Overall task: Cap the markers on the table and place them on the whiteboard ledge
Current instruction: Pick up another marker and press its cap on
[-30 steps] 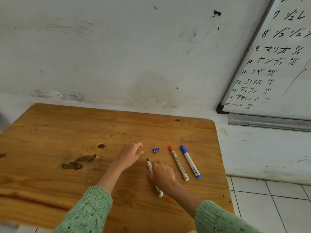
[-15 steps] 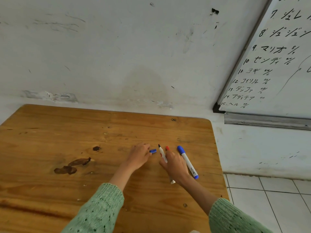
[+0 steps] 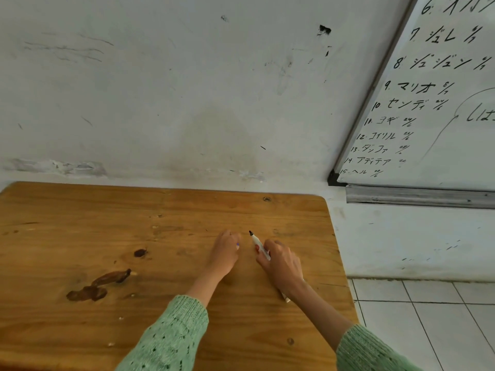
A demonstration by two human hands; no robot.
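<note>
While the right hand [image 3: 281,266] clasps an uncapped black-tipped marker [image 3: 259,246], tip pointing away, the left hand [image 3: 225,253] curls over a blue cap [image 3: 237,245] barely showing at its fingertips. Both rest on the wooden table [image 3: 80,236]; the whiteboard ledge [image 3: 417,196] lies well apart, right.

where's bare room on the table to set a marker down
Free: the table's whole left half up to the dark stains, and the far strip along the wall. Crowded: mid-right, where the left hand and right hand meet around the uncapped marker.
</note>
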